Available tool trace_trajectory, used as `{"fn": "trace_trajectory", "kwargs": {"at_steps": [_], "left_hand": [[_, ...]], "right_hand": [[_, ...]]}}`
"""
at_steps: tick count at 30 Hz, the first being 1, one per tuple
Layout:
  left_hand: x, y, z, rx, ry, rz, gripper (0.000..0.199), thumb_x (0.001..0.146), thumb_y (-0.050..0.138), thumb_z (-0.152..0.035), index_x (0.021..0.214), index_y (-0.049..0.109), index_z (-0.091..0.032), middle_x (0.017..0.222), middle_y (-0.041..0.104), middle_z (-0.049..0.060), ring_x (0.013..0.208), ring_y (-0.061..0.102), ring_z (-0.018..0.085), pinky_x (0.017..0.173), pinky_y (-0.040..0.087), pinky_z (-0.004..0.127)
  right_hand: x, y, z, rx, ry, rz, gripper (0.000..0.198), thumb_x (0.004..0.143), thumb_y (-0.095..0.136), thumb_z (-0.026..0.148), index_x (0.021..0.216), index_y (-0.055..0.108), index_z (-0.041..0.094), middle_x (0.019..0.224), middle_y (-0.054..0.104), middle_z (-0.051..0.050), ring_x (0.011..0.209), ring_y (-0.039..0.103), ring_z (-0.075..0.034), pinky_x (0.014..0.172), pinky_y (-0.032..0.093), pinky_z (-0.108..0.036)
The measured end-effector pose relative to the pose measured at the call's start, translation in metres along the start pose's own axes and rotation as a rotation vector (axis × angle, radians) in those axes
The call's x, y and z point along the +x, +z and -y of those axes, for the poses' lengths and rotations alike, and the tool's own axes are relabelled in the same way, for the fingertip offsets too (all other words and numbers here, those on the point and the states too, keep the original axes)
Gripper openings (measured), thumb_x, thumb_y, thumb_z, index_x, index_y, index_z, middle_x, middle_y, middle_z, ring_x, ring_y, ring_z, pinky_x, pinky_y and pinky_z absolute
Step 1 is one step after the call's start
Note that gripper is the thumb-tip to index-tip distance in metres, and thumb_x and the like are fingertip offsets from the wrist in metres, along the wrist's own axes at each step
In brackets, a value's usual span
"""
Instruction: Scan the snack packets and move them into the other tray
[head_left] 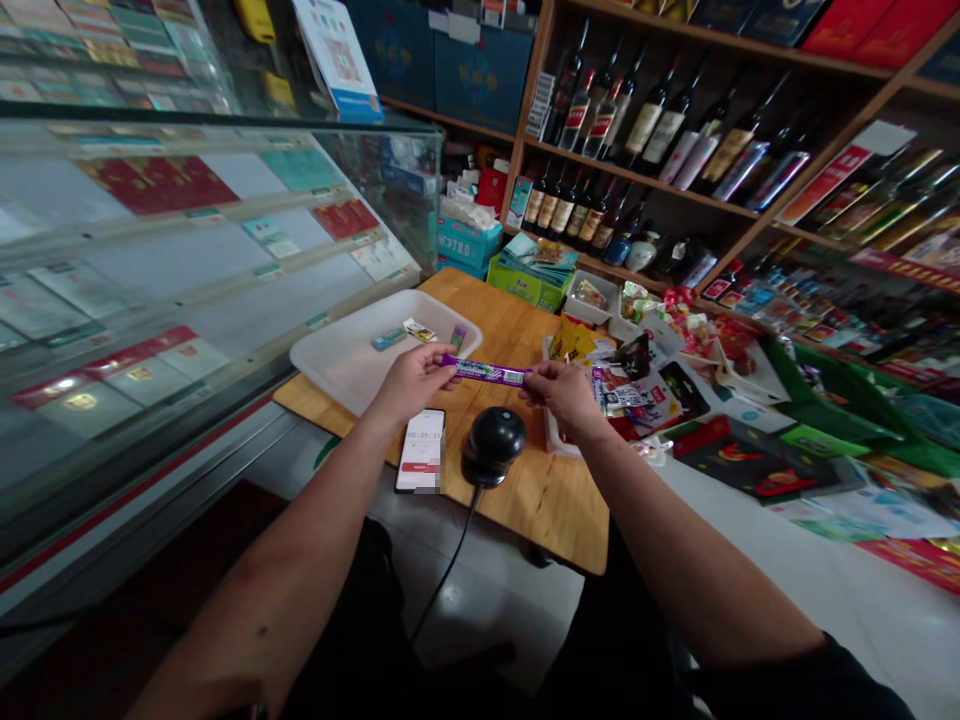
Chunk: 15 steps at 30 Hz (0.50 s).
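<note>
A long, thin purple candy packet (486, 372) is stretched level between my two hands over the wooden table. My left hand (421, 380) pinches its left end, and my right hand (561, 390) pinches the right end. Just below the packet stands a round black scanner (496, 438) with a cable running down toward me. Left of it lies a phone (420, 450) with its screen lit. A white plastic tray (330, 345) sits beyond my left hand, with a few small packets inside, one of them a green pack (389, 339).
By my right hand is a white basket (553, 436) heaped with snack packets (622, 385). A glass display counter (225, 270) runs along the left. Behind the wooden table (480, 305) stand a green box (529, 282) and shelves of bottles (600, 205).
</note>
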<state>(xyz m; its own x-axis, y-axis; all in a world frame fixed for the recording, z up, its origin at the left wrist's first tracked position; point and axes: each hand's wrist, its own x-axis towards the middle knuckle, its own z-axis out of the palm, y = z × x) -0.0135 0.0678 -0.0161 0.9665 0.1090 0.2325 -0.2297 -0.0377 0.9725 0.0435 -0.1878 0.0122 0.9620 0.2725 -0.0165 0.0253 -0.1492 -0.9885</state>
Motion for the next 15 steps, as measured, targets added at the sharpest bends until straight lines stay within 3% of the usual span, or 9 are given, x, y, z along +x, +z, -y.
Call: {"fn": "trace_trajectory", "kwargs": {"at_steps": [5, 15], "left_hand": [[0.004, 0.007, 0.003, -0.059, -0.032, -0.044, 0.033, 0.079, 0.076, -0.034, 0.102, 0.065, -0.012, 0.089, 0.072, 0.006, 0.075, 0.070, 0.015, 0.067, 0.060, 0.027], [0.011, 0.010, 0.016, -0.025, -0.106, -0.110, 0.027, 0.080, 0.073, -0.034, 0.095, 0.064, -0.013, 0.086, 0.071, 0.005, 0.072, 0.071, 0.015, 0.064, 0.060, 0.027]], "right_hand": [[-0.004, -0.004, -0.014, -0.057, -0.007, -0.034, 0.024, 0.081, 0.071, 0.039, 0.082, 0.066, 0.015, 0.066, 0.070, -0.004, 0.054, 0.064, -0.012, 0.048, 0.048, -0.019], [0.007, -0.007, -0.043, -0.285, -0.073, -0.036, 0.026, 0.085, 0.062, 0.041, 0.087, 0.070, 0.017, 0.078, 0.074, -0.004, 0.065, 0.065, -0.015, 0.061, 0.051, -0.024]]}}
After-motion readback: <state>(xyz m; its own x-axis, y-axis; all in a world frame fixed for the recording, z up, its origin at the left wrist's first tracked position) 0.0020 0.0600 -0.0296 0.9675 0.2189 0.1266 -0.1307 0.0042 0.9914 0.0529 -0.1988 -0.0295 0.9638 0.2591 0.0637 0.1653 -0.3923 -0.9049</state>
